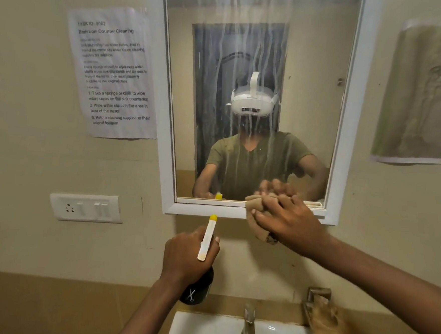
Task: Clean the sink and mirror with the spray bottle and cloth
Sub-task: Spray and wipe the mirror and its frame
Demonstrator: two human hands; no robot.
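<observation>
A white-framed mirror (258, 65) hangs on the wall, its glass streaked with runs of liquid. My right hand (288, 221) presses a tan cloth (255, 208) against the mirror's bottom edge. My left hand (187, 255) holds a spray bottle (205, 244) below the mirror; it has a white and yellow nozzle pointing up and a dark body. The white sink (202, 330) lies at the bottom with a chrome tap (248, 328) at its back.
A printed task sheet (111, 73) is taped left of the mirror, above a white switch plate (86, 207). A worn sheet (425, 95) hangs on the right wall. A brown scrubber (326, 320) rests on a metal fitting right of the tap.
</observation>
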